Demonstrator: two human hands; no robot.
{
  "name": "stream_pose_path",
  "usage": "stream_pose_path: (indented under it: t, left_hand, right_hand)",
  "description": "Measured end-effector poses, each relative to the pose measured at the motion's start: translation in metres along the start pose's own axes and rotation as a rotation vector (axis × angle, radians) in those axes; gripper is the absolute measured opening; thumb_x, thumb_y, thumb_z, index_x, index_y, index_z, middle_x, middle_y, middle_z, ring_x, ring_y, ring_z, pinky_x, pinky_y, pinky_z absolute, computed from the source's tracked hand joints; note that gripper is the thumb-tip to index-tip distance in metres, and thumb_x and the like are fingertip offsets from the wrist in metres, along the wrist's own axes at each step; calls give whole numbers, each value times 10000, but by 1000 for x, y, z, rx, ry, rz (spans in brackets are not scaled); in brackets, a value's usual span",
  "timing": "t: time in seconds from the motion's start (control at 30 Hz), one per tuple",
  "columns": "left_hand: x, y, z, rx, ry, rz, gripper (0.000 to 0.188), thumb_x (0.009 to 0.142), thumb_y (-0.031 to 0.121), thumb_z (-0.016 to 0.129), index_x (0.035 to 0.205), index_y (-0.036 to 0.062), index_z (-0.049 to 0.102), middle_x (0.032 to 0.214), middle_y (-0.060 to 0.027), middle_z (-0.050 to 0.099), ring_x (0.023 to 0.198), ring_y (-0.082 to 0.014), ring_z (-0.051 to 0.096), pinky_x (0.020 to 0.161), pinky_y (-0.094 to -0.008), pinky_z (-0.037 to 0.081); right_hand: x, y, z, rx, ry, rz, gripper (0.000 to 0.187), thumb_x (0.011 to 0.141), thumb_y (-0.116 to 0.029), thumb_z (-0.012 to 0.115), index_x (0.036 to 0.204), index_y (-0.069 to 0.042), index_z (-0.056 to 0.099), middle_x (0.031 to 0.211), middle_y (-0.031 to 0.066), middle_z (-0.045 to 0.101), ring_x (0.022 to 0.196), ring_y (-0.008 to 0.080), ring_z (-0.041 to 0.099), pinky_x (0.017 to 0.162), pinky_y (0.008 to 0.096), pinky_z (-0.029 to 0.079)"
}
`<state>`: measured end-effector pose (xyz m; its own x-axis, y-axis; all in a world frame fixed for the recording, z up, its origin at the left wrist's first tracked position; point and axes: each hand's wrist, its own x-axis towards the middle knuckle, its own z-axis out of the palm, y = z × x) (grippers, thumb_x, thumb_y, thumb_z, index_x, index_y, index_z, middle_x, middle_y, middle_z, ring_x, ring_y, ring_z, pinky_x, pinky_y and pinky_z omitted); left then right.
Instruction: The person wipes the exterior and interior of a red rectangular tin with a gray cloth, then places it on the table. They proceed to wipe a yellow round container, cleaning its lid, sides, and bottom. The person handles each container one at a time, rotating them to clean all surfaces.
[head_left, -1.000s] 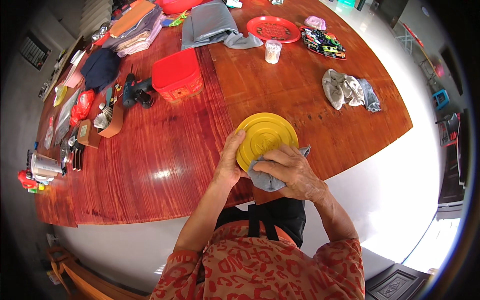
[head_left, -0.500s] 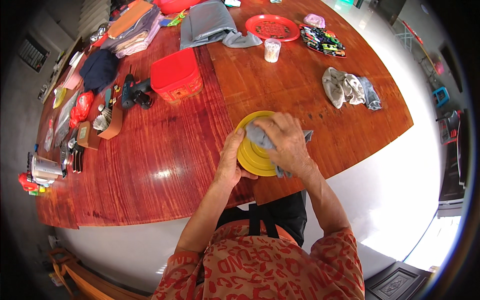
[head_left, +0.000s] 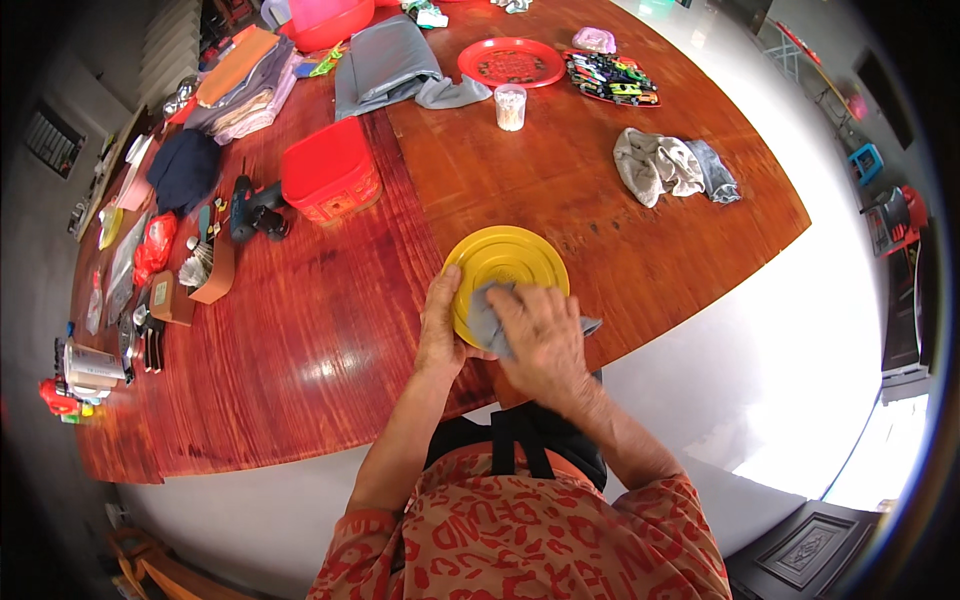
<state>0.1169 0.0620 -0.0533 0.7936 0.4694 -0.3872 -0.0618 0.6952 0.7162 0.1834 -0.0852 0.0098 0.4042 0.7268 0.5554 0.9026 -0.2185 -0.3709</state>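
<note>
In the head view, the left hand grips the left rim of a yellow plate, fingers curled round its edge, holding it over the near edge of the wooden table. The right hand lies spread on a grey cloth, pressing it against the plate's lower face. A red box stands well apart.

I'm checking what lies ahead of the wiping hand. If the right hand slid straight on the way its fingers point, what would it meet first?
The right hand presses a grey cloth on the yellow plate, fingers pointing up-left. It would probably cross the plate, then bare wooden table, toward the red box, though depth is unclear.
</note>
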Motion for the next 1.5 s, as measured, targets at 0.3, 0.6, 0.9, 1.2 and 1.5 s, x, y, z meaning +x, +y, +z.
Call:
stream_pose_path:
  t: [0.3, 0.6, 0.9, 1.2, 1.5]
  left_hand:
    - [-16, 18, 14, 155, 40, -129, 684, 914, 595, 523, 1373, 92, 465, 1217, -145, 631, 1055, -321, 662, 715, -545, 602]
    - [-28, 17, 24, 204, 49, 438, 817, 835, 394, 746, 1482, 180, 295, 1311, -127, 511, 1131, -342, 599, 886, -504, 557]
    - [-31, 13, 7, 1490, 56, 1535, 1028, 566, 333, 919, 1380, 45, 362, 1247, -177, 341, 1150, -351, 409, 962, -497, 412]
    - [-32, -15, -25, 1682, -189, 1784, 655, 713, 308, 848, 1251, 176, 498, 1122, -98, 437, 1063, -293, 514, 893, -404, 519]
    - [-37, -26, -36, 1705, -288, 1722, 596, 825, 196, 754, 1316, 279, 426, 1097, -39, 411, 1121, -219, 449, 966, -606, 447]
  right_hand:
    - [-8, 31, 12, 111, 247, 160, 578, 676, 26, 641, 1243, -58, 576, 1119, 164, 533, 972, 356, 541, 851, 435, 457]
    - [4, 57, 2, 668, 256, 454, 466, 840, 29, 591, 1298, -20, 517, 1137, 146, 553, 1043, 277, 586, 897, 362, 491]
    - [2, 72, -38, 887, 359, 652, 362, 926, -61, 585, 1284, -33, 552, 1120, 81, 649, 1011, 160, 612, 888, 296, 495]
    - [-2, 46, -66, 538, -22, 221, 474, 691, 43, 720, 1152, -47, 655, 1079, 129, 586, 987, 289, 611, 847, 359, 515]
    - [10, 66, -43, 295, -142, 129, 513, 638, 54, 666, 1128, -99, 665, 990, 115, 551, 938, 322, 589, 781, 400, 526]
